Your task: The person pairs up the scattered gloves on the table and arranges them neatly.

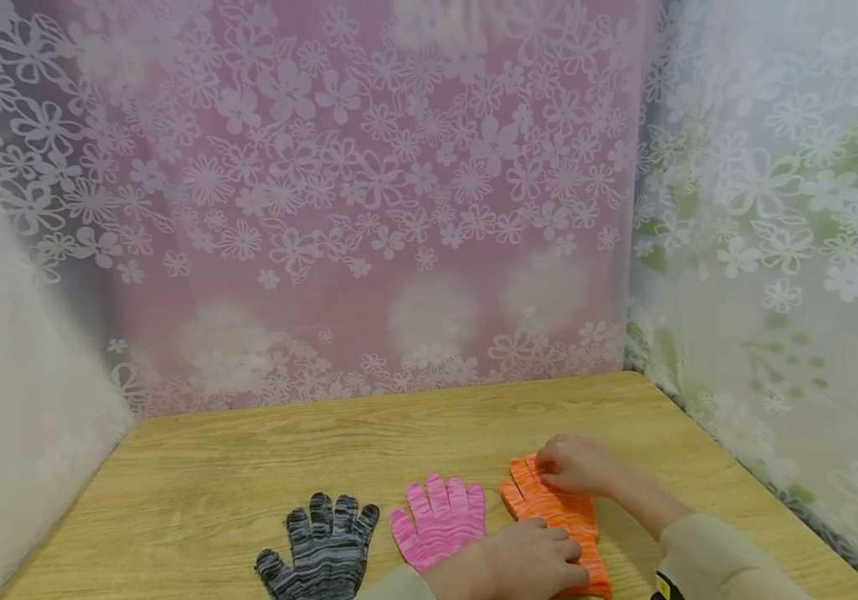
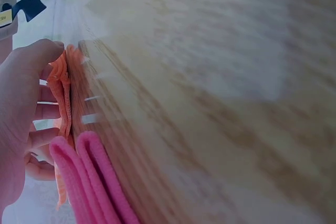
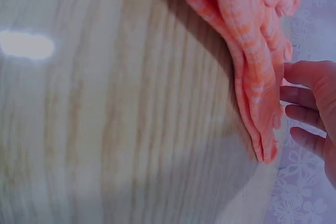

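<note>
An orange knitted glove (image 1: 558, 505) lies on the wooden table at the right, its fingers pointing away from me. My left hand (image 1: 522, 560) rests over the lower part near its cuff, fingers slightly bent; in the left wrist view its thumb (image 2: 44, 53) touches the glove's edge. At the finger end, my right hand (image 1: 579, 463) touches the glove with loosely bent fingers (image 3: 304, 98). Left of it lies a pink glove (image 1: 439, 518), partly covered by my left forearm. A black-and-grey striped glove (image 1: 329, 546) lies flat farther left.
The wooden table (image 1: 196, 475) extends behind and to the left of the gloves. A pink flowered curtain (image 1: 368, 208) hangs along its back edge. Pale flowered curtains hang at the right (image 1: 781, 250) and left (image 1: 16, 333) sides.
</note>
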Available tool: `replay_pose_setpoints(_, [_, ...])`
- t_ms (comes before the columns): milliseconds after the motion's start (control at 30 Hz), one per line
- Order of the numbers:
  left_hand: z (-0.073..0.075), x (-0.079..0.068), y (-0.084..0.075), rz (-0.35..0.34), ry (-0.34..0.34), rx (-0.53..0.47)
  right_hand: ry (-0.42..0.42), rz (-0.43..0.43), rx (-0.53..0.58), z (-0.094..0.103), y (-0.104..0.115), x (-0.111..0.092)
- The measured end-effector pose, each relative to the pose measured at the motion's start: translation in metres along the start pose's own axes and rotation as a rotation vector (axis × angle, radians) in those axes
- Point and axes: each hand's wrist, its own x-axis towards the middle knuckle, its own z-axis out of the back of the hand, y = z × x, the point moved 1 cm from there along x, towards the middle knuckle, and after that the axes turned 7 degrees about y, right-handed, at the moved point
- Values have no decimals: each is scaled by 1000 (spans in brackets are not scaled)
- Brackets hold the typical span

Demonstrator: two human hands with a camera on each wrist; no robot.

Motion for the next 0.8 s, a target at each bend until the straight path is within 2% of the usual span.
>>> replay_pose_setpoints(133, [1,2,-1,14,32,-1,-14,-8,-13,-4,5,-1])
replay_pose_setpoints(367, [1,1,0,27,8,-54,-53,-30,-10,-5,11,0])
replay_pose_setpoints(800, [1,-1,-2,10,-24,10,-134,22,-48,-8,5,-2])
